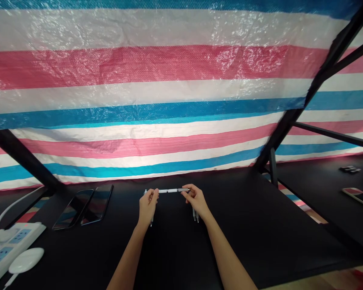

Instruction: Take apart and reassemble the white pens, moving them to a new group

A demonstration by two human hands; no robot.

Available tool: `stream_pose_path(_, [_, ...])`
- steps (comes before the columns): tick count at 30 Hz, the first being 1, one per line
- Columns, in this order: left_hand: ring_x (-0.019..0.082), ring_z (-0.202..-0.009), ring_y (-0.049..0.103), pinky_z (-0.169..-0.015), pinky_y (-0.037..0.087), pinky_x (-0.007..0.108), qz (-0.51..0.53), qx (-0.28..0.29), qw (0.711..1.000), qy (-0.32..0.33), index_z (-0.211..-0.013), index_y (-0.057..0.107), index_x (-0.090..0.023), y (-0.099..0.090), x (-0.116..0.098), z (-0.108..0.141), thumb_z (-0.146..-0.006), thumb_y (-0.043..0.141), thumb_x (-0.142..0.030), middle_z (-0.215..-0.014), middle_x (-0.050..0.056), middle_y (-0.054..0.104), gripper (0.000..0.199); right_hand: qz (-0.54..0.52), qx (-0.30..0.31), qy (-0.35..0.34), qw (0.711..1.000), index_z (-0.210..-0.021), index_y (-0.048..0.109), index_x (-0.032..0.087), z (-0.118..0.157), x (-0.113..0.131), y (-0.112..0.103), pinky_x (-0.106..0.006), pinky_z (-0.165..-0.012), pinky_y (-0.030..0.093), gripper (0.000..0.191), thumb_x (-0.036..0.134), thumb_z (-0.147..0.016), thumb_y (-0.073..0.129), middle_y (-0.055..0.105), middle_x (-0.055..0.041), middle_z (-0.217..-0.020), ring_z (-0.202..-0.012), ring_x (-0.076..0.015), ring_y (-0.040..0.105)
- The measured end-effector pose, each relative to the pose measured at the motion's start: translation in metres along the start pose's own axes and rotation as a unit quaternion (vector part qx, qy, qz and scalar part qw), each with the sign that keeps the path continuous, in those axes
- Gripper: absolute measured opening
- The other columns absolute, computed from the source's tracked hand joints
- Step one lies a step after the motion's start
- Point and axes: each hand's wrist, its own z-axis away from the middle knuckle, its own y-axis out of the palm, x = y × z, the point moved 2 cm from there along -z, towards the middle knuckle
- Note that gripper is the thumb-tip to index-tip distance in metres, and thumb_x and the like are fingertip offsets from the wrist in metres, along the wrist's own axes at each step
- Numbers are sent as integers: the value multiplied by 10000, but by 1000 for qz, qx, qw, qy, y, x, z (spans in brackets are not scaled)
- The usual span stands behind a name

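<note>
A slim white pen (168, 191) with dark bands and a greyish right end is held level above the black table. My left hand (148, 205) pinches its left end between thumb and fingers. At the other end, the fingertips of my right hand (196, 200) close on the grey part. Beneath my right hand lie a couple of silvery pens (195, 215), partly covered by it. Another pen's tip (151, 222) pokes out below my left hand, the rest mostly hidden.
Two dark phones (73, 209) lie at the left. Nearer stand a white power strip (15, 237) and a white mouse-shaped device (26, 259) with a cable. Black frame bars (290, 121) rise on both sides before a striped sheet (157, 149). Another phone (361, 197) rests at far right.
</note>
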Motion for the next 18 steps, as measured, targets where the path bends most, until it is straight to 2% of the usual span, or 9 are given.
stream_pose_path(2, [108,-512,461,-508,386,215,8,-7,1000,-11,-581,501,-185,-1,0,0,-792,488,-543,-540,-24,475,416,25,11,-5,1000,-878,623,193,1,1,1,-231,-452,382,275,420,-724,642,490,58,-498,-421,-103,460])
stream_pose_path(6, [108,-500,461,-486,383,212,23,-10,1000,-16,-591,503,-184,-1,2,-2,-779,498,-551,-535,-25,472,413,54,32,-16,998,-740,622,192,2,6,2,-237,-475,394,304,490,-775,575,615,-3,-639,-459,-107,495])
stream_pose_path(10, [116,-489,487,-488,389,220,35,7,999,2,-730,593,-176,-1,4,-3,-778,516,-522,-517,-30,485,357,84,17,-7,996,-593,597,184,2,6,0,-235,-470,367,454,557,-824,482,502,17,-457,-424,-111,466])
stream_pose_path(13, [120,-490,501,-488,385,224,44,22,999,15,-825,616,-177,1,4,-2,-764,536,-509,-518,-36,491,347,71,3,-5,997,-524,572,191,0,4,-2,-251,-484,371,512,587,-825,455,472,12,-422,-420,-122,465])
stream_pose_path(18, [124,-499,520,-492,392,230,32,24,999,21,-826,609,-185,2,1,-1,-747,544,-501,-539,-38,493,332,31,5,-1,1000,-413,474,203,-1,6,-3,-270,-537,393,543,576,-808,489,517,-12,-448,-442,-128,480])
